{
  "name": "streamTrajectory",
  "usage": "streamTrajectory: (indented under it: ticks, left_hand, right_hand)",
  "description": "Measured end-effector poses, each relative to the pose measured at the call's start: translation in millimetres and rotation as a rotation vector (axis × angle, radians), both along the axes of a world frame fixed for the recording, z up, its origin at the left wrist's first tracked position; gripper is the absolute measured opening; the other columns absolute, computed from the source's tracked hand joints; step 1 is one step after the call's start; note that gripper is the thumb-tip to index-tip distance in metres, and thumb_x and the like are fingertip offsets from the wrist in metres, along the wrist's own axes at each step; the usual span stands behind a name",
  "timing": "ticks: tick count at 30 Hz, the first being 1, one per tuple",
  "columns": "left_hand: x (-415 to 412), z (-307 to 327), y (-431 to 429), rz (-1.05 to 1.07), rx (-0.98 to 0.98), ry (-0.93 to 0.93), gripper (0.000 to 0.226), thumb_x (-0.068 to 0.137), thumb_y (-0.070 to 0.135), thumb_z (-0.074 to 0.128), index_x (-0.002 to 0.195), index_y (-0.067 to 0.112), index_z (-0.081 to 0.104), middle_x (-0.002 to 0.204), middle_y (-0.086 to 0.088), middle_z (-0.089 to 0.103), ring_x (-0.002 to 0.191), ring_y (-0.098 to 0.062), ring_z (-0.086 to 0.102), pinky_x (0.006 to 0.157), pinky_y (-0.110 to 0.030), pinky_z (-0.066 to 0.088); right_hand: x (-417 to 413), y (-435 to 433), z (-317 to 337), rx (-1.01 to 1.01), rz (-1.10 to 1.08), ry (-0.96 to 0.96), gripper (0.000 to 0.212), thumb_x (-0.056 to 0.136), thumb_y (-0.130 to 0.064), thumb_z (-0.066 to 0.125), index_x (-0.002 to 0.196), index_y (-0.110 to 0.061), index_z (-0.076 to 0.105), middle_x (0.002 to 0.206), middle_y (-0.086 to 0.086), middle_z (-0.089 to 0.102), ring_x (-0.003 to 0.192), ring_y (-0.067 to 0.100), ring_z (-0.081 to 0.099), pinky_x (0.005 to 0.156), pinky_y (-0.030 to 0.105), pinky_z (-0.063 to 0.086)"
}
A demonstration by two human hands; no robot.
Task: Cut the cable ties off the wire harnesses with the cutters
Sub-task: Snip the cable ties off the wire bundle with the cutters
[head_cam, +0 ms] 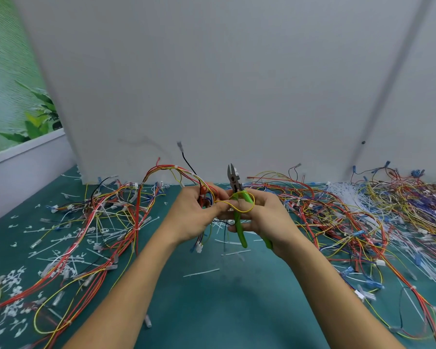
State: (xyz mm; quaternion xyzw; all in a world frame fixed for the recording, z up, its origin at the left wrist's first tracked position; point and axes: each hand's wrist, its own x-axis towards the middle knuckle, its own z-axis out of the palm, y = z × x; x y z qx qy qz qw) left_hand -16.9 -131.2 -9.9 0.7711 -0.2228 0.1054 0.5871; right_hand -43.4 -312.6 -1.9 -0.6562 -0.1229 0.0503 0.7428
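Head view: the left hand [194, 212] gripped a harness [204, 192] of red, yellow and black wires. The right hand [264, 217] held green-handled cutters [234, 181], tips pointing up.

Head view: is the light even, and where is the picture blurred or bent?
Head view: light is soft and even, no glare; a faint shadow lies on the green mat; the cutters at centre are fairly sharp, the cut ties at lower left are smeared; the edges of the white panel lean, a wide-angle effect.
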Motion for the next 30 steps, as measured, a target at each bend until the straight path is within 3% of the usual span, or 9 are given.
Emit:
streamTrajectory:
  ticks: [4, 10, 15, 20, 30]
  left_hand:
    - [0, 0, 3, -0.050, -0.058, 0.062, 0.009, 0.092, 0.011, 0.073, 0.092, 0.018, 0.067, 0.056, 0.013, 0.058, 0.050, -0.002, 0.049, 0.052, -0.013, 0.041]
    - [-4, -2, -3, -0.163, -0.160, 0.160, 0.004, 0.096, 0.011, 0.063, 0.097, 0.013, 0.060, 0.054, 0.008, 0.049, 0.049, -0.009, 0.043, 0.049, -0.019, 0.037]
    - [-6, 0, -5, -0.202, -0.191, 0.179, 0.025, 0.088, 0.031, 0.065, 0.101, 0.010, 0.061, 0.058, 0.001, 0.045, 0.050, -0.011, 0.041, 0.049, -0.020, 0.034]
    - [-9, 0, -10, -0.207, -0.239, 0.213, 0.018, 0.088, 0.029, 0.065, 0.098, 0.014, 0.061, 0.059, 0.002, 0.044, 0.051, -0.011, 0.038, 0.049, -0.020, 0.031]
    - [-11, -3, -12, -0.242, -0.331, 0.257, 0.008, 0.093, 0.024, 0.063, 0.093, 0.016, 0.062, 0.061, 0.002, 0.042, 0.052, -0.010, 0.039, 0.049, -0.019, 0.034]
  right_hand:
    - [0, 2, -1, -0.036, -0.096, -0.035, 0.016, 0.098, -0.020, 0.069, 0.112, -0.012, 0.073, 0.097, 0.005, 0.079, 0.090, 0.025, 0.078, 0.074, 0.037, 0.064]
    - [-1, 5, -2, -0.056, -0.199, -0.143, 0.016, 0.095, -0.007, 0.071, 0.110, -0.013, 0.071, 0.083, -0.008, 0.072, 0.074, 0.006, 0.066, 0.067, 0.024, 0.057]
    - [-1, 6, -2, -0.009, -0.215, -0.146, 0.013, 0.094, -0.007, 0.072, 0.104, -0.015, 0.071, 0.079, -0.009, 0.069, 0.072, 0.006, 0.064, 0.065, 0.023, 0.055]
    - [0, 10, -3, 0.066, -0.230, -0.089, 0.015, 0.093, -0.006, 0.073, 0.101, -0.019, 0.071, 0.086, -0.005, 0.069, 0.075, 0.011, 0.062, 0.066, 0.028, 0.054]
    - [5, 6, -5, 0.099, -0.264, -0.076, 0.015, 0.089, -0.006, 0.077, 0.100, -0.016, 0.073, 0.077, -0.006, 0.070, 0.067, 0.010, 0.060, 0.061, 0.025, 0.052]
